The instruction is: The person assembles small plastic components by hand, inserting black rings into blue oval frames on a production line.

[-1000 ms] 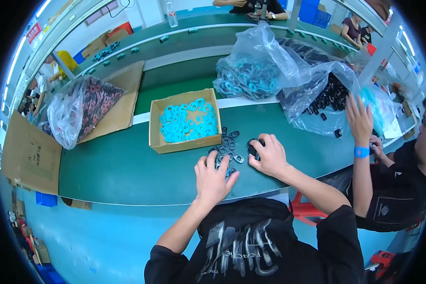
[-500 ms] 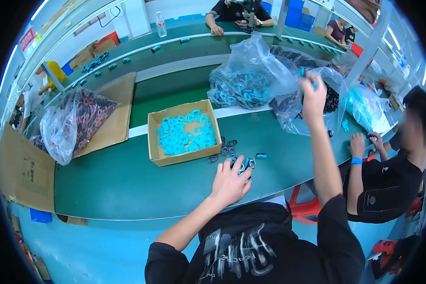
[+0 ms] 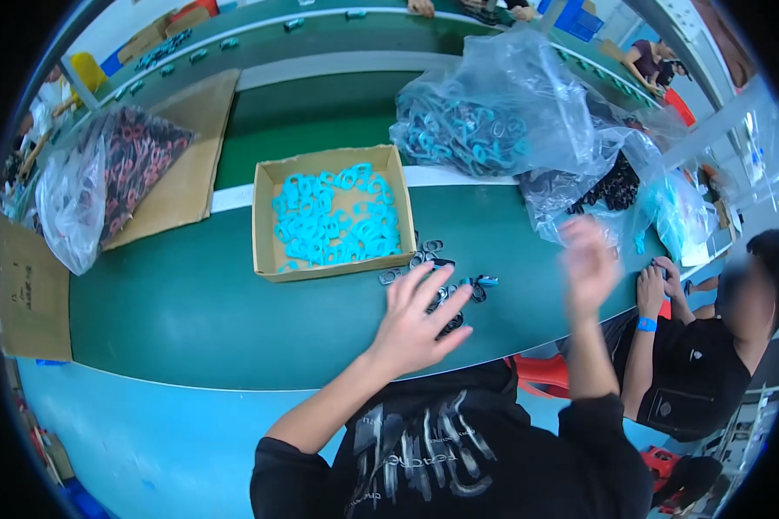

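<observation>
My left hand (image 3: 414,322) lies palm down with its fingers spread over a small cluster of black and grey ring-shaped parts (image 3: 446,292), partly hiding them. Just right of its fingertips is a black-and-teal piece (image 3: 486,281). My right hand (image 3: 590,270) is raised over the table's right side, smeared by motion; whether anything is in its fingers cannot be made out. Beyond the left hand sits an open cardboard box (image 3: 333,275) holding many loose teal rings (image 3: 320,229). More black and grey rings (image 3: 391,275) lie by the box's near right corner.
Clear plastic bags stand behind: one of teal-and-black parts (image 3: 467,130), one of black parts (image 3: 610,182). At left, a bag of red-and-black parts (image 3: 138,164) rests on cardboard (image 3: 186,173). A co-worker (image 3: 701,346) sits at right. A line of pieces (image 3: 229,43) runs along the far belt.
My right hand has come down from beside the bags toward me; the black-and-teal piece it held no longer shows there. My left hand's fingers have spread wider. The view has shifted.
</observation>
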The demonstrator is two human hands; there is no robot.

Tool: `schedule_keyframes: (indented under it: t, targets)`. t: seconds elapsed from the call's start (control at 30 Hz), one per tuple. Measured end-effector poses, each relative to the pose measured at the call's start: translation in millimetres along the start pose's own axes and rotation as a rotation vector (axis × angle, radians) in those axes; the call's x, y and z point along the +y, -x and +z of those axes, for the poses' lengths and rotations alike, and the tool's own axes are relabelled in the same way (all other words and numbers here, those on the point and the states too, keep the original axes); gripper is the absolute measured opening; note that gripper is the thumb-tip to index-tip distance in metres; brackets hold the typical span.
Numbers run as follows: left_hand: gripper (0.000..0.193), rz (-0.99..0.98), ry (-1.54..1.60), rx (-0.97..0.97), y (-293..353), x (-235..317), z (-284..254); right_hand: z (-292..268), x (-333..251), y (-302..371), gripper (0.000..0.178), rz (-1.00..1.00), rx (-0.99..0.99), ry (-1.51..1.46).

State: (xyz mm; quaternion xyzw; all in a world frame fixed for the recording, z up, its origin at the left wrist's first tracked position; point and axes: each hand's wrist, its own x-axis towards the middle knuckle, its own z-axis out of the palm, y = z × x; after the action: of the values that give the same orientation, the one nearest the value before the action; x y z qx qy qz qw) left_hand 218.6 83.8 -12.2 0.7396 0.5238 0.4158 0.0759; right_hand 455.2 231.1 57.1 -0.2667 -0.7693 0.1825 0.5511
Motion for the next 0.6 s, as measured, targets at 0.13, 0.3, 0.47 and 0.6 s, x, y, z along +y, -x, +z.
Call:
schedule_keyframes:
  t: [0.13, 0.3, 0.47, 0.6]
  targets:
    - [0.056, -0.03, -0.048, 0.149, -12.1, -5.7, -24.4, 53.2, -27.9, 84.4, 0.117, 0.126, -0.711, 0.365]
    - [0.047, -0.074, -0.345, 0.153, -17.8, -20.8, -50.4, 105.8, -24.6, 39.8, 0.103, -0.015, -0.828, 0.397]
    - [0.025, -0.241, -0.435, 0.109, 1.3, -59.4, -76.4, 98.0, -8.2, 32.7, 0.08, -0.024, -0.927, 0.355]
    - [0.026, -0.254, -0.501, 0.186, 7.8, -63.8, -94.8, 77.9, -3.8, 42.6, 0.081, 0.03, -0.885, 0.325]
